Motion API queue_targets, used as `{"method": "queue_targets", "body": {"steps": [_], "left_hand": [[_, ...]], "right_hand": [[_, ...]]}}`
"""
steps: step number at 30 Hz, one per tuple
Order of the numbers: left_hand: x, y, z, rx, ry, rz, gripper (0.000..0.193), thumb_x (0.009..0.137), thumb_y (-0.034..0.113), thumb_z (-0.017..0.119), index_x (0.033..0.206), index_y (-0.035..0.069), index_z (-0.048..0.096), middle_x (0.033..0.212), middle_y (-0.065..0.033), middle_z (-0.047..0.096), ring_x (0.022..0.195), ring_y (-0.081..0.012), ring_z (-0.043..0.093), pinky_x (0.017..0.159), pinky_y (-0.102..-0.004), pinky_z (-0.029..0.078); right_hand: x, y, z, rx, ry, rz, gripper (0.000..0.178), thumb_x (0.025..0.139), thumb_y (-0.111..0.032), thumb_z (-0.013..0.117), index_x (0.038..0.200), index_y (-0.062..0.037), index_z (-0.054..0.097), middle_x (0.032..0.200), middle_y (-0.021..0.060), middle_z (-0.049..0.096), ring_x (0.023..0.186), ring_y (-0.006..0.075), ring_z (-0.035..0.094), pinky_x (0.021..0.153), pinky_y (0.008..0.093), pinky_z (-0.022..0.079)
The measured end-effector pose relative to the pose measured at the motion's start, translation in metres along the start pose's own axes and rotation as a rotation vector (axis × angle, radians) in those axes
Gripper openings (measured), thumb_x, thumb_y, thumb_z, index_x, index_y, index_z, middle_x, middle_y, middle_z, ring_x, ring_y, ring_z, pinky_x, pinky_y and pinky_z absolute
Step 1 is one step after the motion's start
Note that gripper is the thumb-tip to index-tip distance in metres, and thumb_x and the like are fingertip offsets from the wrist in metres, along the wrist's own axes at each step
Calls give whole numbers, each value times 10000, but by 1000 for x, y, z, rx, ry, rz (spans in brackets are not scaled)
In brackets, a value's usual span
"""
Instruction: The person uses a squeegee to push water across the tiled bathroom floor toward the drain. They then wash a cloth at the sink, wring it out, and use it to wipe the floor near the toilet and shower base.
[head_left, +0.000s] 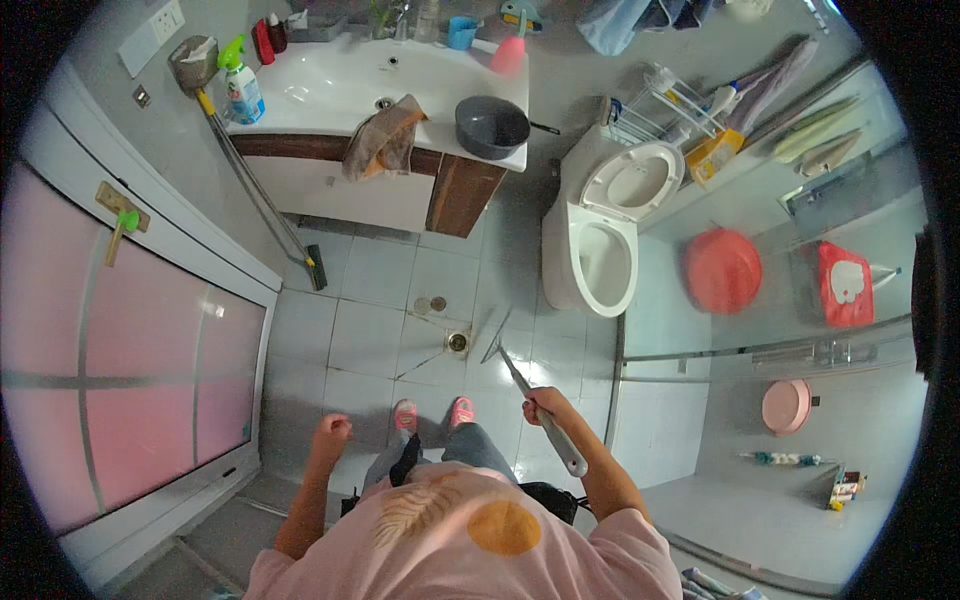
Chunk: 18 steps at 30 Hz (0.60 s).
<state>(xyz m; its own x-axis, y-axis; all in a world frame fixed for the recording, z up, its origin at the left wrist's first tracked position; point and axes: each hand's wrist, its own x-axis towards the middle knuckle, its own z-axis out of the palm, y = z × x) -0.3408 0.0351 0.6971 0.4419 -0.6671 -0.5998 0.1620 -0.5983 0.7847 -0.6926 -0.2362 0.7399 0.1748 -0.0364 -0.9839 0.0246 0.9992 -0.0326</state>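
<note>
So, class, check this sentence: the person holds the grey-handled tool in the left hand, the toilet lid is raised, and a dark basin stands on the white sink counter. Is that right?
Not quite: the head view shows the grey-handled tool in the right hand. The raised toilet lid and the dark basin on the white sink counter are correct.

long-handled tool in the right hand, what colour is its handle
The handle is grey; it shows best in the head view.
</note>
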Motion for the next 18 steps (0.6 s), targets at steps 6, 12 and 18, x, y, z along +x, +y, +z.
{"method": "queue_targets", "body": {"steps": [6, 12, 18], "left_hand": [[-36, 149, 103, 58, -70, 608, 362, 664, 89, 594, 991, 25, 449, 978, -138, 488, 926, -252, 475, 802, -342, 374], [-26, 214, 160, 35, -235, 1137, 393, 574, -43, 576, 925, 71, 438, 920, -90, 500, 864, -243, 482, 773, -351, 368], [21, 221, 68, -215, 176, 508, 220, 722, 65, 545, 906, 86, 426, 815, -13, 449, 770, -105, 454, 673, -267, 375]], "right_hand": [[9, 1, 70, 153, -344, -92, 58, 713, -29, 389, 675, -18, 346, 622, 100, 421, 524, 199, 432, 454, 331, 388], [44, 3, 122, -627, -809, -760, 146, 724, -155, 495, 791, -30, 531, 805, 100, 544, 679, 204, 527, 609, 301, 438], [-17, -21, 189, -665, -509, -229, 234, 794, -218, 466, 949, -46, 496, 771, 69, 524, 582, 127, 500, 551, 271, 446]]}}
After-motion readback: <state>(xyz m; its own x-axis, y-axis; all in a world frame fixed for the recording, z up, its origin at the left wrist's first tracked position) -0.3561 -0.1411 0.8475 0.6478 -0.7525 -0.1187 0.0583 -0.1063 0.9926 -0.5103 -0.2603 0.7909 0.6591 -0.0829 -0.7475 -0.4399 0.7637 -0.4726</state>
